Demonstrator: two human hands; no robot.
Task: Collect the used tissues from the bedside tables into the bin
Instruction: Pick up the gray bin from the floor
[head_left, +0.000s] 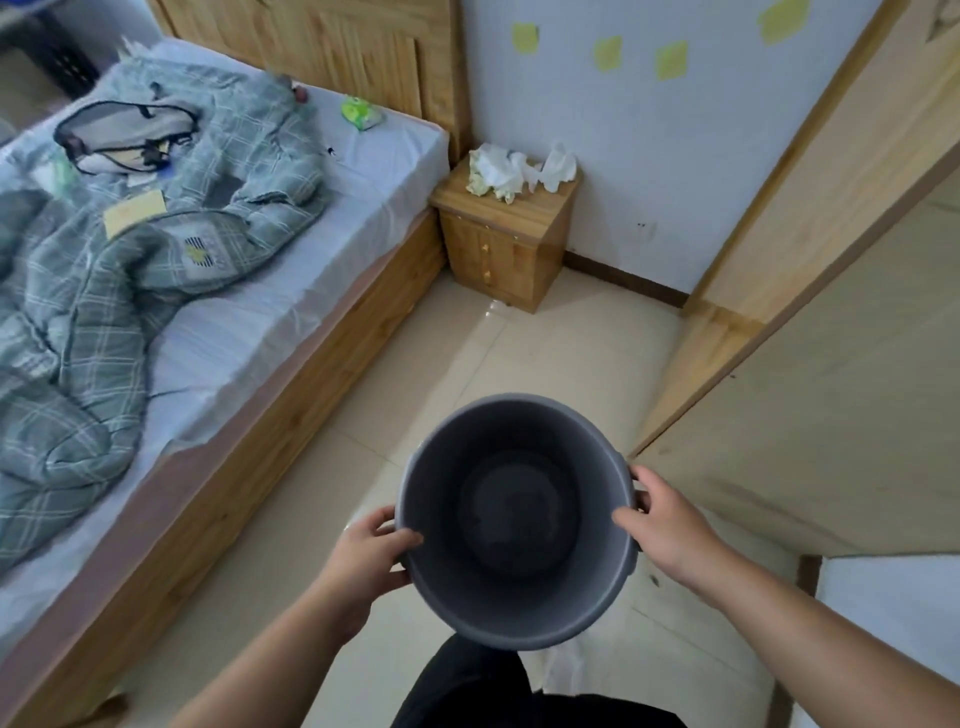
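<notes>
I carry a grey round bin in front of me above the tiled floor; nothing shows inside it. My left hand grips its left rim, thumb hooked inside. My right hand grips the right rim, thumb inside and fingers on the outer wall. Several crumpled white tissues lie heaped on a small wooden bedside table, which stands against the wall at the head of the bed, well ahead of the bin.
A wooden-framed bed with a rumpled green checked quilt fills the left. A tall wooden wardrobe lines the right. A strip of pale tiled floor runs between them to the bedside table.
</notes>
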